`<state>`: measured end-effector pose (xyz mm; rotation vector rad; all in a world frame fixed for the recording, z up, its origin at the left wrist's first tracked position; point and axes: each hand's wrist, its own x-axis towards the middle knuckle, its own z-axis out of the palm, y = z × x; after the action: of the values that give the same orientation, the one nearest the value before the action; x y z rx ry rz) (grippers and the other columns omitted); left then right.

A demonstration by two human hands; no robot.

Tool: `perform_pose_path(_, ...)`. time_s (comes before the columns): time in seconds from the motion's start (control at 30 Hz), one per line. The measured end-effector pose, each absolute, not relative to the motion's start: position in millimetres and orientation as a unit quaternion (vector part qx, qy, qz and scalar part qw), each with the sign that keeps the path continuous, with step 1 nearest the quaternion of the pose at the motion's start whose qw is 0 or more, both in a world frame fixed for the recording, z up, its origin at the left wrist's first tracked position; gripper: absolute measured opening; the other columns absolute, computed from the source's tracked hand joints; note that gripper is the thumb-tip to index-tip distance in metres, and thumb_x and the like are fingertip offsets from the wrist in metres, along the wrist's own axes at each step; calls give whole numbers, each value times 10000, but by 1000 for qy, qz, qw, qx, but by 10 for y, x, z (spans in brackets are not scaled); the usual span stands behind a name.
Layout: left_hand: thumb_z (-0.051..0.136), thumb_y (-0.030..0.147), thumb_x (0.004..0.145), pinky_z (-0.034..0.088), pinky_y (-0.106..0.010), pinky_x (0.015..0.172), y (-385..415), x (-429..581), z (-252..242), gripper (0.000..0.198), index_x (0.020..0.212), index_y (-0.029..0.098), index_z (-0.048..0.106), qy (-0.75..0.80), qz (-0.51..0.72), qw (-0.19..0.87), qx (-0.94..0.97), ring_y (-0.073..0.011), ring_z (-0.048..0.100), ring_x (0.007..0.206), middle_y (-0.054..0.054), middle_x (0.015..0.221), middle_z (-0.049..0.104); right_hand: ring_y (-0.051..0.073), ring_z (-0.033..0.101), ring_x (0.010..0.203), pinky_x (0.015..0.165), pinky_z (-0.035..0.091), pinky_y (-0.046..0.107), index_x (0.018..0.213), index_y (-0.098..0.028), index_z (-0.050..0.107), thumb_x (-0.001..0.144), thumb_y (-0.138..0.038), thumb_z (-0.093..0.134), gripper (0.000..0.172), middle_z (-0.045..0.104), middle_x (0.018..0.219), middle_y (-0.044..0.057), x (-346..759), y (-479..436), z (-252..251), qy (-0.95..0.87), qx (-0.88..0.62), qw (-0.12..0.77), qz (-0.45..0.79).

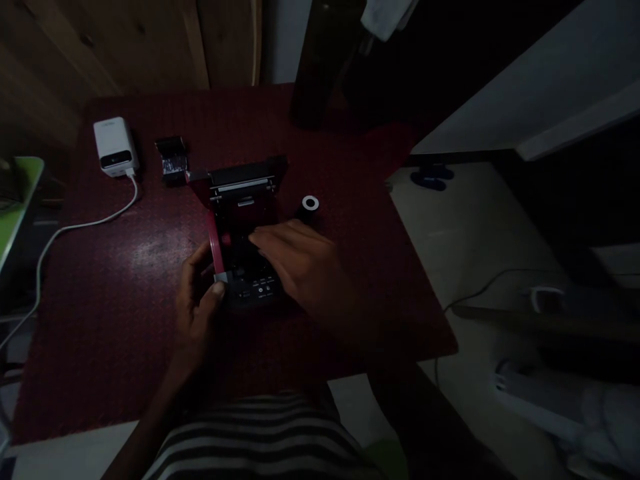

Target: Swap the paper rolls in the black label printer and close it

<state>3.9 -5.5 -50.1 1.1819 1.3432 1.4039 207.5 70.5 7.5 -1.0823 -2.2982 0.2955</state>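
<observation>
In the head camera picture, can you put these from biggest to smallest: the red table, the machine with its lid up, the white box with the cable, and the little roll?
1. red table
2. machine, lid up
3. white box
4. little roll, partly in the dark

Dim throughout — a pale glare on the red tabletop [145, 257]; deep shadow upper right; fine detail murky.

Two hands [197, 303] [300, 260], one device [256, 289], perhaps two slippers [427, 182] show.
</observation>
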Motion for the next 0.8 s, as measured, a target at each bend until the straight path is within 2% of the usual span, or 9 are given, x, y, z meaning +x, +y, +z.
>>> perform_pose_path(0.1, 685, 552, 1129, 555, -497, 1251, -63, 54, -586, 569, 1660, 349, 674, 530, 565, 396, 494, -352, 665, 1525, -87, 1678, 676, 272, 838, 1056, 931, 665, 399, 1189, -177, 840, 1142, -62, 655, 223, 894, 1131, 95, 1806, 982, 124, -903, -393, 141, 96)
perform_pose_path(0.17, 676, 582, 1126, 502, -531, 1301, -66, 51, -631, 595, 1668, 336, 665, 541, 557, 385, 499, -367, 629, 1556, -99, 1687, 660, 269, 837, 972, 857, 649, 387, 1150, -182, 841, 1125, -51, 684, 205, 882, 1073, 85, 1702, 1081, 98, -907, -399, 98, 94)
perform_pose_path(0.33, 669, 626, 1109, 455, -594, 1342, -69, 17, -668, 677, 1706, 311, 609, 543, 543, 395, 504, -396, 581, 1602, -130, 1732, 617, 241, 822, 923, 794, 636, 353, 1086, -237, 828, 1003, 23, 806, 274, 862, 1042, 41, 1732, 1182, 0, -914, -385, 88, 91)
perform_pose_path(0.5, 697, 627, 1095, 474, -580, 1335, -77, -2, -652, 692, 1703, 312, 601, 542, 533, 405, 508, -398, 569, 1621, -133, 1742, 603, 258, 820, 997, 884, 660, 391, 1215, -198, 801, 1059, -101, 794, 183, 865, 1123, 78, 1812, 1158, 169, -921, -370, 76, 97)
perform_pose_path(0.57, 701, 615, 1100, 440, -593, 1365, -81, -8, -649, 679, 1703, 317, 604, 544, 531, 403, 510, -397, 555, 1635, -131, 1750, 595, 277, 820, 1047, 941, 663, 421, 1206, -186, 795, 1047, -92, 783, 185, 866, 1127, 88, 1857, 1063, 283, -913, -383, 108, 94)
perform_pose_path(0.63, 703, 603, 1104, 415, -612, 1383, -85, -11, -647, 682, 1714, 318, 596, 544, 531, 403, 509, -400, 542, 1648, -130, 1753, 590, 287, 821, 1079, 969, 668, 444, 1181, -189, 796, 1045, -92, 763, 170, 866, 1122, 90, 1970, 918, 383, -894, -399, 179, 99)
perform_pose_path(0.73, 721, 608, 1091, 444, -601, 1370, -85, 0, -626, 690, 1713, 332, 603, 551, 529, 409, 499, -405, 548, 1645, -119, 1742, 602, 259, 839, 1035, 937, 691, 430, 1232, -251, 810, 1058, -161, 778, 198, 880, 1151, 46, 2303, 652, 455, -828, -440, 321, 136)
perform_pose_path(0.8, 744, 616, 1075, 481, -582, 1346, -78, 23, -586, 697, 1709, 359, 609, 555, 529, 427, 479, -404, 567, 1629, -100, 1743, 612, 248, 850, 998, 891, 704, 415, 1267, -320, 826, 1021, -227, 858, 266, 891, 1150, 5, 2590, 478, 422, -767, -483, 384, 178)
